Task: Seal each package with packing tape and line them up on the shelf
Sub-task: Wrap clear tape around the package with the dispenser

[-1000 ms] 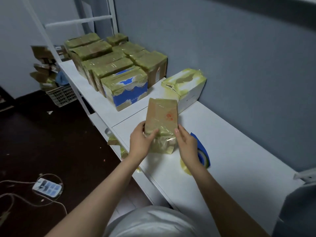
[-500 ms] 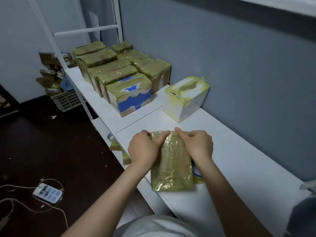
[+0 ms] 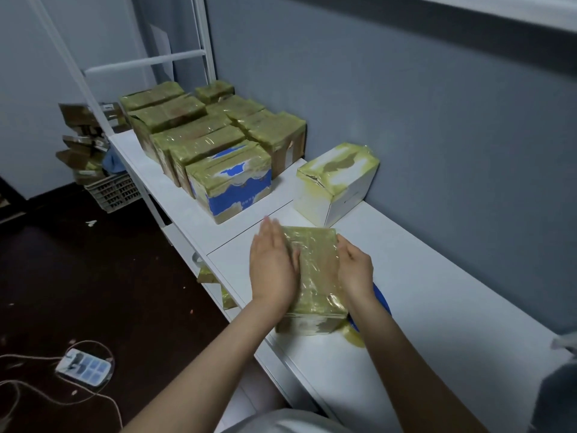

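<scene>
flat tan package wrapped in glossy yellowish tape [image 3: 315,270] lies on the white shelf [image 3: 437,307] near its front edge. left hand [image 3: 273,270] presses its left side with straight fingers; right hand [image 3: 356,270] cups its right edge.

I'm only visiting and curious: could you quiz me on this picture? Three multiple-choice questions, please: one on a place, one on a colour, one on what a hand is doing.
1. Where does the white box stand? A. On the floor. B. On the shelf, by the wall. C. In a basket.
2. What colour is printed on the nearest box of the row? A. Blue. B. Red. C. Black.
3. How does the left hand meet the package? A. Pinches a corner. B. Hovers above it. C. Lies flat against it, fingers straight.
Key: 1 B, it sits on the white surface; 2 A, blue shows on its top and side; 3 C, the palm presses its left side.
</scene>
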